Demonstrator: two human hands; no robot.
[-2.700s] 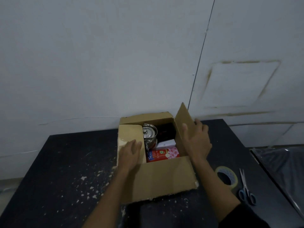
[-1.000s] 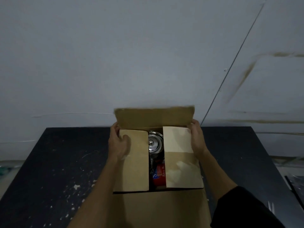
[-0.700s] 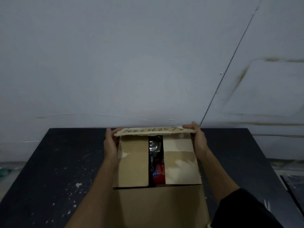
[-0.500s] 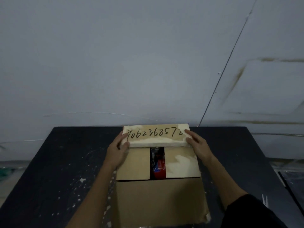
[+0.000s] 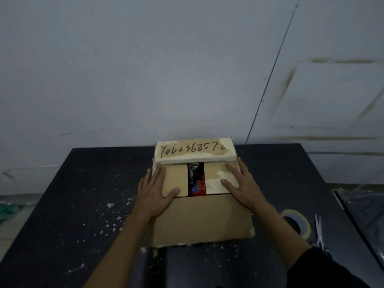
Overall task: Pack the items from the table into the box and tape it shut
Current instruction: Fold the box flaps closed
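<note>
Sitting in the middle of the dark, paint-flecked table point(image 5: 83, 204), close to the pale wall point(image 5: 145, 69): the cardboard box point(image 5: 202, 221), with its near flap hanging down toward the camera. Lying folded over the opening, the two side flaps, left flap point(image 5: 176, 177) and right flap point(image 5: 216, 179), with a narrow gap between them. Showing through that gap: something shiny and dark at the far end and a red and blue packet point(image 5: 197, 188) at the near end; not clear enough to say more about either. Lying down over the far ends of both side flaps, the far flap point(image 5: 195, 150), with a handwritten number across its pale top.

Pressing flat on the left edge of the box, the left hand point(image 5: 155, 192), fingers spread and straight, thumb reaching across the near corner of the left flap, gripping nothing. Pressing flat on the right edge likewise, the right hand point(image 5: 243, 188), fingers spread over the right flap, thumb pointing inward, closed on nothing. Showing at the lower right, a dark sleeve point(image 5: 324, 269) on the right arm.

Lying on the table to the right of the box, well apart from it, a roll of tape point(image 5: 299, 223), flat on its side. Lying just beyond the tape, a pair of scissors point(image 5: 319, 229), only partly visible behind the right arm.
</note>
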